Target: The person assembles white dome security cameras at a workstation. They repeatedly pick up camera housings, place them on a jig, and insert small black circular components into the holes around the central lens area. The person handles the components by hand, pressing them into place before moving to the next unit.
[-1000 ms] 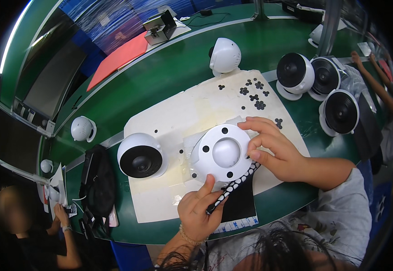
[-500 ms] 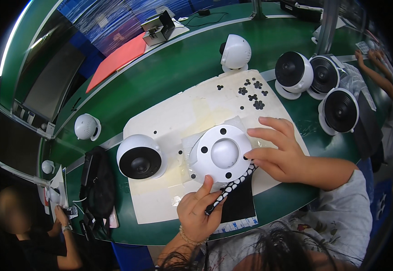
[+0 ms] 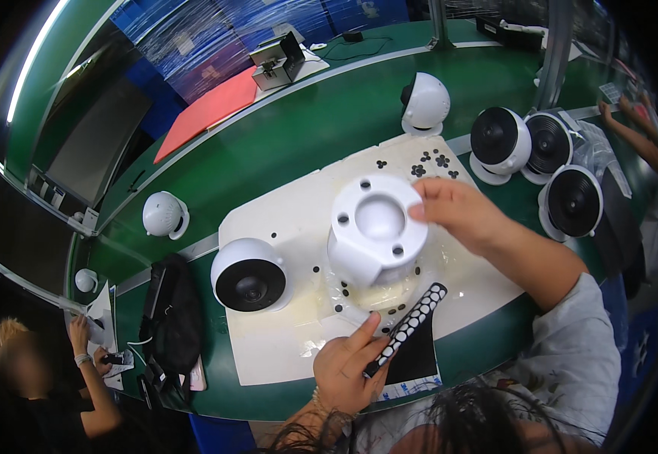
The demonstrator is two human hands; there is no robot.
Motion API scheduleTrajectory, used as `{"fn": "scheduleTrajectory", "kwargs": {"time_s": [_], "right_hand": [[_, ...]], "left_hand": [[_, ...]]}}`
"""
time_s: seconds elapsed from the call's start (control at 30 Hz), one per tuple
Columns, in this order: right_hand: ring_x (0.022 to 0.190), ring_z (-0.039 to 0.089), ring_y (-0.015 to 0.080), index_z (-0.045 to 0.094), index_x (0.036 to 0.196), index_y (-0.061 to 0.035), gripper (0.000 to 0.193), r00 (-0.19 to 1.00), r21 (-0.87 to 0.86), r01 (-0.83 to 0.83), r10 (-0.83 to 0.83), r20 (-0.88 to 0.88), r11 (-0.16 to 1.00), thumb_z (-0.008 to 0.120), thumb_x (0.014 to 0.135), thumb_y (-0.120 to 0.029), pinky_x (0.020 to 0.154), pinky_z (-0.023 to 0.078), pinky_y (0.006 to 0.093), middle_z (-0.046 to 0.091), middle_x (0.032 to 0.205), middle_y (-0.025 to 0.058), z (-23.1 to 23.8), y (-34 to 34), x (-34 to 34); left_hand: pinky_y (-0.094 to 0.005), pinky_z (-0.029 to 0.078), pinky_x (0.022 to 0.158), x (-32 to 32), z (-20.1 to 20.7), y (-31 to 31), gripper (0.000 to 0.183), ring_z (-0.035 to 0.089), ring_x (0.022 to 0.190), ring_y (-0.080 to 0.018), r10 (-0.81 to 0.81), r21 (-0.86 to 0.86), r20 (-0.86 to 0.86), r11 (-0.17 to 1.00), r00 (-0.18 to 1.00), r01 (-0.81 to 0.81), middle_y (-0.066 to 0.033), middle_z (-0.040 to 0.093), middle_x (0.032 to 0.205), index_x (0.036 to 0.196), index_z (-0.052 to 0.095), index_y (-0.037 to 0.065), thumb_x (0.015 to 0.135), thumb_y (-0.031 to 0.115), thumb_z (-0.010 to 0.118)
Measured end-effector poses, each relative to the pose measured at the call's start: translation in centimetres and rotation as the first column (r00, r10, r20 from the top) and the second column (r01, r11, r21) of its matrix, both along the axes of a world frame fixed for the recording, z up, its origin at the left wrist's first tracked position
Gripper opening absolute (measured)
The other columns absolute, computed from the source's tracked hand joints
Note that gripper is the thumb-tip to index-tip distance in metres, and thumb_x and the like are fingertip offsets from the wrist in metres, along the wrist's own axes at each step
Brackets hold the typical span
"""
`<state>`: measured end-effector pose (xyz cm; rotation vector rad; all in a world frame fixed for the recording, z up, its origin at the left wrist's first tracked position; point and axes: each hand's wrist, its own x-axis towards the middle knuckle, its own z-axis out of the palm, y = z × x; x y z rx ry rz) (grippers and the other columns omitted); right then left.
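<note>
My right hand (image 3: 461,216) grips the edge of a white round device (image 3: 348,250), thumb on top of its ring-shaped base (image 3: 412,240). The device is raised off the mat and tilted, base up. Black round pads (image 3: 342,219) sit on the ring around a domed hollow. Lower down, my left hand (image 3: 351,368) pinches a narrow black strip with white round gaps (image 3: 413,324). The strip slants up and to the right, near a black sheet (image 3: 413,356) at the mat's front edge. Several small black dots lie on see-through film beneath the device.
On the cream mat (image 3: 268,348) stands a white ball-shaped device with a black front (image 3: 249,276). More such devices (image 3: 500,144) stand at the right, with one at the back (image 3: 426,104). A black bag (image 3: 168,318) lies left. Co-workers' arms show at both sides.
My right hand has lifted the device from the film and tilted it, uncovering black dots below. The strip in my left hand has come away from the device. The whole view has shifted slightly.
</note>
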<state>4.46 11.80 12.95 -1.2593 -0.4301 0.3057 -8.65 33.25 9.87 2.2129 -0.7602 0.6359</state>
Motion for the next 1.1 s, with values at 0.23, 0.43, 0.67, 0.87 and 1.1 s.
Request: {"fn": "scheduleTrajectory", "kwargs": {"time_s": [0.23, 0.43, 0.67, 0.87, 1.1], "right_hand": [[0.077, 0.055, 0.0205, 0.059, 0.088, -0.0071, 0.016, 0.071, -0.12, 0.885, 0.126, 0.99, 0.449, 0.057, 0.074, -0.014, 0.07, 0.042, 0.0283, 0.054, 0.079, 0.0053, -3.5, 4.3, 13.4], [0.089, 0.055, 0.0265, 0.06, 0.092, -0.0053, 0.021, 0.465, -0.537, 0.783, 0.278, 0.841, 0.314, 0.051, 0.08, -0.02, 0.079, 0.043, 0.0374, 0.056, 0.096, 0.007, -8.2, 5.5, 20.3], [0.109, 0.047, 0.0312, 0.056, 0.1, 0.0036, 0.052, 0.638, -0.648, 0.761, -0.164, 0.753, -0.018, 0.042, 0.086, -0.044, 0.094, 0.033, 0.0423, 0.052, 0.113, 0.0186, -7.3, -2.0, 16.3], [0.103, 0.046, 0.0276, 0.059, 0.096, -0.0007, 0.037, 0.177, -0.244, 0.947, -0.295, 0.939, -0.21, 0.055, 0.08, -0.034, 0.087, 0.034, 0.043, 0.055, 0.1, 0.0139, -10.1, -6.4, 17.7], [0.087, 0.051, 0.0237, 0.059, 0.085, -0.0061, 0.017, 0.108, -0.083, 0.983, -0.156, 0.982, 0.162, 0.061, 0.075, -0.02, 0.074, 0.037, 0.038, 0.055, 0.081, 0.0058, -4.6, -5.0, 11.5]], "left_hand": [[-0.0304, 0.046, 0.06, -0.3, 0.7, 0.4, 0.036, 0.06, 0.07, -0.0217, -0.088, 0.064, -0.056, 0.994, 0.995, 0.092, -0.0103, 0.058, 0.11, 0.09, 0.061, 0.004, 0.055, 0.003, 0.069], [-0.0275, 0.045, 0.056, 0.1, 0.7, 0.5, 0.033, 0.06, 0.065, -0.021, -0.093, 0.102, -0.079, 0.99, 0.992, 0.101, -0.0099, 0.063, 0.1, 0.089, 0.06, 0.004, 0.058, 0.003, 0.072], [-0.033, 0.047, 0.069, -0.4, -0.2, 0.6, 0.036, 0.06, 0.081, -0.0264, -0.104, -0.014, -0.136, 0.995, 0.985, 0.103, -0.0129, 0.059, 0.106, 0.099, 0.054, 0.002, 0.065, 0.007, 0.066], [-0.0345, 0.048, 0.071, -0.3, 0.3, -0.2, 0.035, 0.059, 0.081, -0.0316, -0.107, -0.11, -0.186, 0.99, 0.977, 0.087, -0.0164, 0.06, 0.096, 0.101, 0.049, -0.001, 0.069, 0.002, 0.062], [-0.0345, 0.048, 0.067, 0.5, -0.3, -0.2, 0.028, 0.059, 0.078, -0.03, -0.197, -0.069, -0.029, 0.978, 0.98, 0.195, -0.0147, 0.06, 0.093, 0.095, 0.052, 0.001, 0.068, 0.001, 0.06]]}}
